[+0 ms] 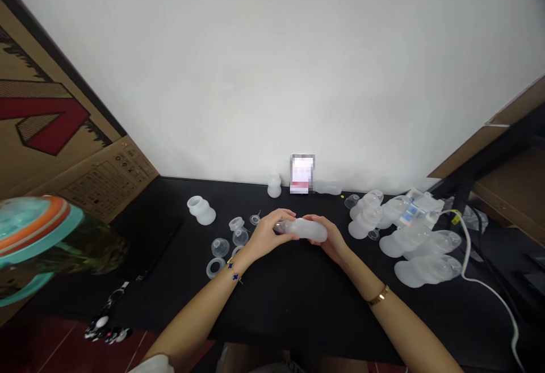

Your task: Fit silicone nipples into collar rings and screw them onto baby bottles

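Between my two hands lies a frosted white baby bottle point(310, 230), held sideways above the black table. My left hand point(271, 231) grips its clear cap end, and my right hand point(326, 237) is wrapped round the base end. Left of my left hand are clear dome caps point(220, 247) and translucent collar rings point(216, 268), partly hidden by my wrist. An uncapped bottle body point(201, 210) leans or lies farther left. Another small white bottle body point(275, 185) stands near the wall.
Several capped bottles point(428, 271) are grouped at the right, beside a white cable point(468, 248) and a plastic packet point(411, 211). A phone point(302, 174) leans on the wall. A large teal-and-orange lidded jug point(46, 231) stands at the left, near a cardboard box point(102, 185).
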